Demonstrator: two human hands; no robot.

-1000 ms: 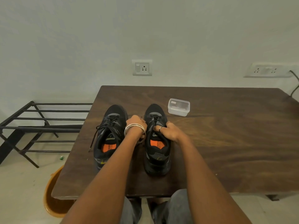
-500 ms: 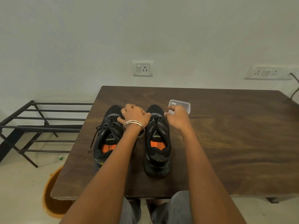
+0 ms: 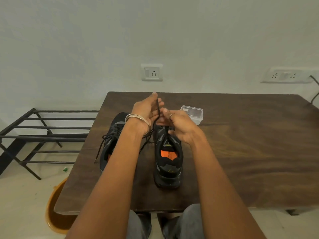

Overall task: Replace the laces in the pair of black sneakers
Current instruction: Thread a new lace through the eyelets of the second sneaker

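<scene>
The likeliest trouble, as I judge it, is the right sneaker (image 3: 168, 157) shifting or tipping on the table (image 3: 241, 152) as the lace (image 3: 158, 111) is drawn upward, since neither hand presses the shoe down and only its own weight resists the pull; the lace could also bind in an eyelet if drawn at an angle, or slip from a light pinch; a loose strand trailing under the left wrist might snag on the bangles (image 3: 138, 119); the left sneaker (image 3: 110, 144), still laced, has one lace end (image 3: 98, 152) running toward the table's left edge, where a stray forearm could drag it; the small clear lidded box (image 3: 192, 114) stands just beyond the right hand and might be knocked. The left hand (image 3: 146, 109) is raised above the toe of the right sneaker, palm turned inward, fingers extended upward with the lace running up along them, seemingly pinched near the fingertips, though the exact hold is hard to make out; the right hand (image 3: 179, 125) hovers over the shoe's lacing, fingers loosely curled and pinching the lace low near the tongue; both sneakers sit side by side on the table, heels toward the person.
</scene>
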